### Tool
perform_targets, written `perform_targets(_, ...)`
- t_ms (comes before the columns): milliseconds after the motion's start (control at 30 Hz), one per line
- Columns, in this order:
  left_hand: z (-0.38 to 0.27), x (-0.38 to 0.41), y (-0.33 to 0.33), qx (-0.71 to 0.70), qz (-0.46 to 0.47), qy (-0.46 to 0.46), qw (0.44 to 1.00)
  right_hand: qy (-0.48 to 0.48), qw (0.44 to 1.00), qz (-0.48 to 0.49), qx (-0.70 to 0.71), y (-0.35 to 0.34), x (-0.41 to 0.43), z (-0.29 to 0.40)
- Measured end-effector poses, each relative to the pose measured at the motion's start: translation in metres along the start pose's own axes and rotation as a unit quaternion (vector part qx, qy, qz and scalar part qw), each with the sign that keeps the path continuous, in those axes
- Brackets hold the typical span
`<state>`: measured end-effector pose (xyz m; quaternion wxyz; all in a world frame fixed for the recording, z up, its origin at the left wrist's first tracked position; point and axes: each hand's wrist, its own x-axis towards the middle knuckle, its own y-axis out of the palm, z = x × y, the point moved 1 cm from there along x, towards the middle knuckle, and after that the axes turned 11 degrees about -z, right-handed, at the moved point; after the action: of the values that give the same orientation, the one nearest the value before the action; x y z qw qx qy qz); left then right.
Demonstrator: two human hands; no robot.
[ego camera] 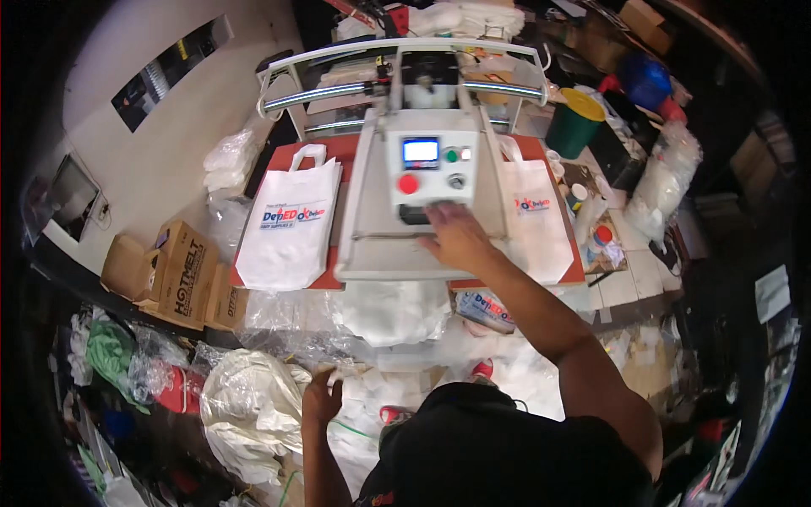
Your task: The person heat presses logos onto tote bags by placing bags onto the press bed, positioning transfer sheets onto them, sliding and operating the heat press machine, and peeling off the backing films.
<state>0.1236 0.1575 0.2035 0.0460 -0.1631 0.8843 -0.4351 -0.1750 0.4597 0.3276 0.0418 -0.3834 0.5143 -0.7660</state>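
Observation:
My right hand [457, 236] lies at the black handle [415, 214] on the front of a heat press's white control box [433, 165]; whether its fingers are closed round the handle is hard to tell. My left hand [323, 396] hangs low at my left side, holding nothing, fingers apart. The press head [374, 247] stands between two red platens [334, 253]. A white printed tote bag [288, 244] lies flat on the left platen, handles away from me. Another white printed bag [538, 244] lies on the right one, partly hidden by the press head and my arm.
Below the press hangs white material [396, 314], beside a printed pack [485, 310]. Cardboard boxes [184, 275] stand at the left, near crumpled cream fabric [253, 405] on the floor. To the right are a green bin with a yellow lid [573, 127] and small containers [577, 195].

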Motion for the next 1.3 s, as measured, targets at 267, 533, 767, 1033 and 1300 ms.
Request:
perform_targets(267, 0.21, -0.122, -0.034, 0.052, 0.124, -0.114, 0.984, 0.185, 0.96, -0.012, -0.211, -0.006, -0.017, -0.034)
perform_targets(533, 0.256, -0.045, -0.036, 0.019, 0.071, -0.145, 0.987, 0.11, 0.958, -0.164, -0.209, -0.019, -0.041, -0.034)
perform_targets(767, 0.285, -0.03, -0.034, -0.001, 0.021, -0.163, 0.986, 0.14, 0.974, -0.091, 0.152, 0.094, -0.033, 0.112)
perform_targets(1033, 0.352, -0.056, -0.016, 0.03, 0.165, -0.293, 0.941, 0.127, 0.972, 0.02, 0.198, 0.228, 0.106, 0.141)
perform_targets(1300, 0.445, -0.056, -0.074, 0.032, 0.198, -0.316, 0.927, 0.163, 0.985, 0.059, -0.023, 0.368, 0.221, 0.101)
